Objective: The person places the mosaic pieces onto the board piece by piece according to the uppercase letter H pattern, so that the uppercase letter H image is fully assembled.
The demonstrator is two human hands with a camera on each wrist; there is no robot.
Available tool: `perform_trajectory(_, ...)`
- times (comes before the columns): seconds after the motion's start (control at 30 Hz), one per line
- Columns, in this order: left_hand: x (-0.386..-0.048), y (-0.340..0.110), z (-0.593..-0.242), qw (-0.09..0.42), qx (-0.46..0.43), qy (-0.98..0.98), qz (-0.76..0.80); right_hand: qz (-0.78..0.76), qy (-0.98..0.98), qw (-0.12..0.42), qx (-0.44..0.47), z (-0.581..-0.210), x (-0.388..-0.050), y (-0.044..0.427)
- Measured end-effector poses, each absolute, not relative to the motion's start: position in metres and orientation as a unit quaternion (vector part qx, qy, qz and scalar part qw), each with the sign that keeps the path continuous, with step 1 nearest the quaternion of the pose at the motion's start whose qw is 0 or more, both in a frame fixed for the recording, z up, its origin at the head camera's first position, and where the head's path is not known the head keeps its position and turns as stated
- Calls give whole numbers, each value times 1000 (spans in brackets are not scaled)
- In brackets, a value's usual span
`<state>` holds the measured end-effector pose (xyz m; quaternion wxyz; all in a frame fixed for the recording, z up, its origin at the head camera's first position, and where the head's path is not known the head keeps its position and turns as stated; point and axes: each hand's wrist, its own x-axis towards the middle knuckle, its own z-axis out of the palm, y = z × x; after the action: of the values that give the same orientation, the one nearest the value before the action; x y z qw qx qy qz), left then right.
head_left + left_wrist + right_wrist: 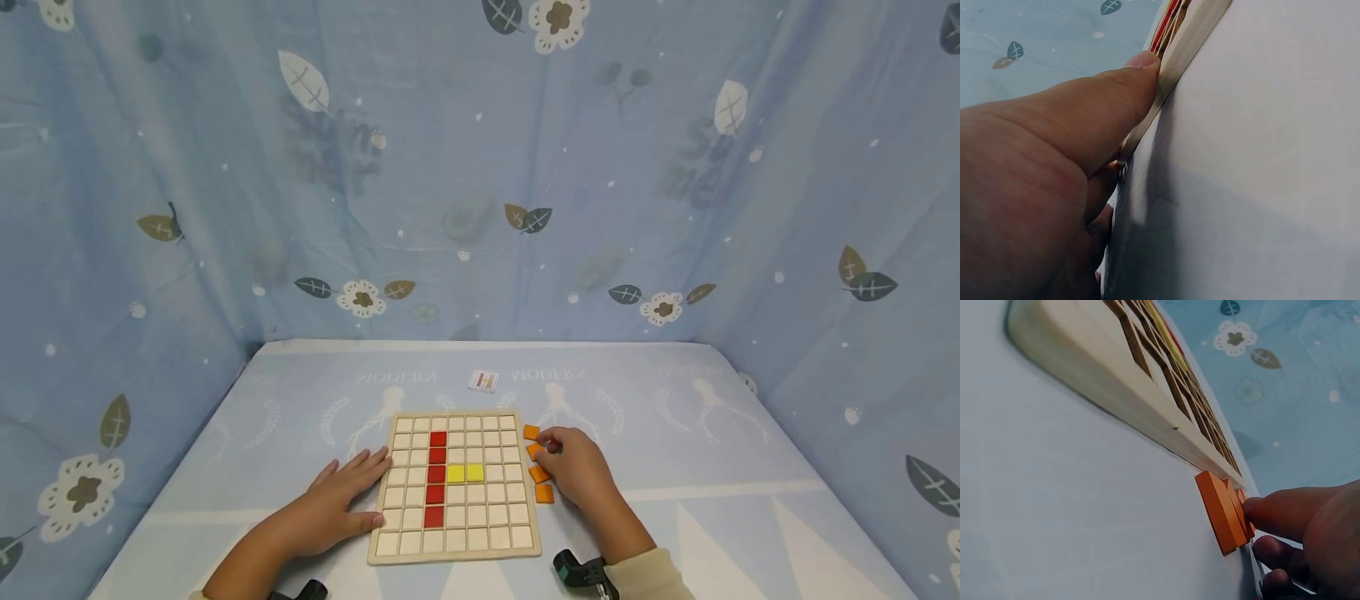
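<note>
A wooden board [528, 542] with little square pockets sits on the bench [705, 467]. Five red tiles [435, 494] stand in one line down its third column, and two yellow tiles [465, 473] sit side by side, right next to the middle red one. The other squares are pale; I can't tell if that is tile or bare wood. Four orange tiles [544, 494] lie on the bench just beside the board's right edge. The right hand [577, 467] is there, fingers [1272, 509] bent and at the orange tiles, but I can't tell if they grip one. In the right wrist view, the nearest orange tile partly hides the ones behind. The left hand [330, 504] has its fingers [369, 462] spread, touching the board's left edge. A small card [483, 381] lies past the board, its picture too tiny to make out. The left wrist's black camera [309, 591] is cut off at the bottom.
</note>
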<state>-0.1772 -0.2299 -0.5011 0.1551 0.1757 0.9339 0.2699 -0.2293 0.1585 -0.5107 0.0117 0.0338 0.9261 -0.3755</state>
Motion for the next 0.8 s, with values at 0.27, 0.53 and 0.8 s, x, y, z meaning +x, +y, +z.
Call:
perform_trajectory(0.27,-176,-230,-501,156,180,933,271,-377,925,21,35,-509,-229,159)
perform_trajectory(0.53,-178,-228,-504,160,181,931,272,-411,910,22,47,-505,-226,161)
perform_trajectory(0.8,-178,-230,-501,148,180,933,274,-501,864,-1,53,-496,-233,145)
